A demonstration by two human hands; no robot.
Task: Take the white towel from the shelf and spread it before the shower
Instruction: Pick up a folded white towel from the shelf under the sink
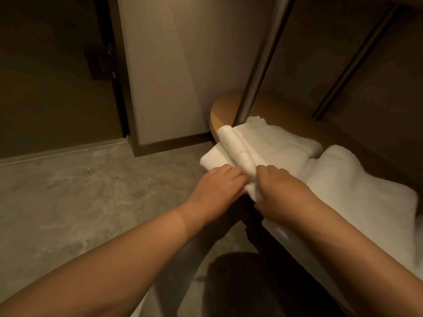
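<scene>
A folded white towel (240, 147) lies at the rounded left end of a low wooden shelf (219, 113), partly overhanging its edge. My left hand (217, 186) grips the towel's near end from the left. My right hand (281, 188) grips the same end from the right, fingers curled around the fold. The underside of the towel and my fingertips are hidden.
More white towels (357, 186) are piled on the shelf to the right. Two slanted metal posts (258, 72) rise from the shelf. A grey stone floor (80, 186) stretches to the left, with a dark door (57, 72) and a pale wall panel (171, 72) behind.
</scene>
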